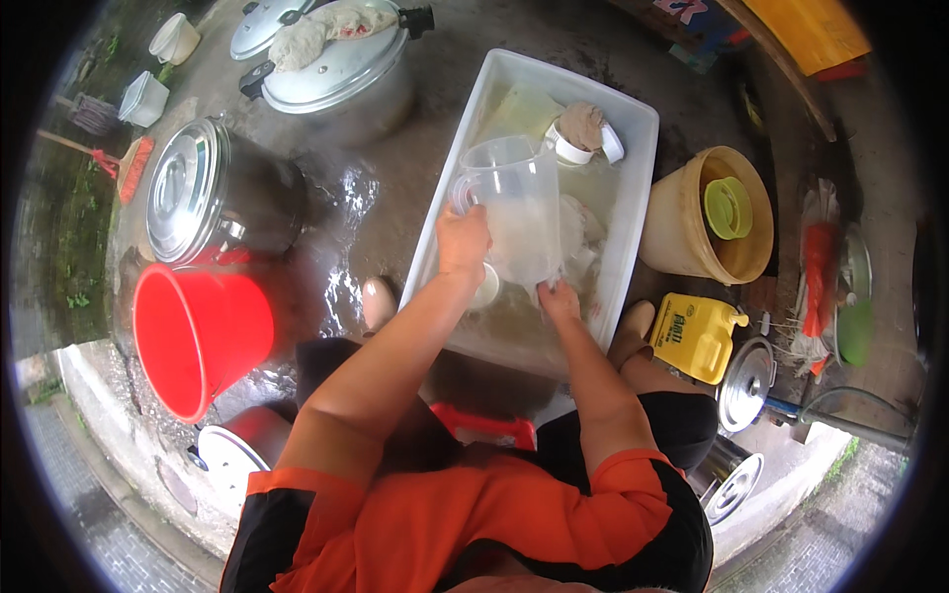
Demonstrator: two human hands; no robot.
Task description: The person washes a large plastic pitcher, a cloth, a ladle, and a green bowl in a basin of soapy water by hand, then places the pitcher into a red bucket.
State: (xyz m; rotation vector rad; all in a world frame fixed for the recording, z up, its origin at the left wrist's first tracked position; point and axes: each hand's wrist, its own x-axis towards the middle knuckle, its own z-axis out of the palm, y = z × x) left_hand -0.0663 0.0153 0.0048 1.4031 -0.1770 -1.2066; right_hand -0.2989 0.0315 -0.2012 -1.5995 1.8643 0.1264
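Observation:
A clear plastic jug (pixel 519 212) is tilted over a large translucent white tub (pixel 645 138) of cloudy water. My left hand (pixel 465 240) is closed round the jug's handle. At the jug's base, my right hand (pixel 560 300) has its fingers curled against the lower edge; part of its grip is hidden. Beyond the jug, a brown cloth (pixel 581 127) rests on a white round container (pixel 566 150) in the tub. A small white cup (pixel 485 287) lies beside my left wrist, and a pale crumpled thing (pixel 578 222) is in the water right of the jug.
Left stand a red bucket (pixel 203 336) and a lidded steel pot (pixel 227 188); a large pressure cooker (pixel 341 84) is farther off. A beige bucket (pixel 692 217) holding a green strainer (pixel 728 208) and a yellow jerrycan (pixel 695 337) flank the tub's right. The floor (pixel 346 212) is wet.

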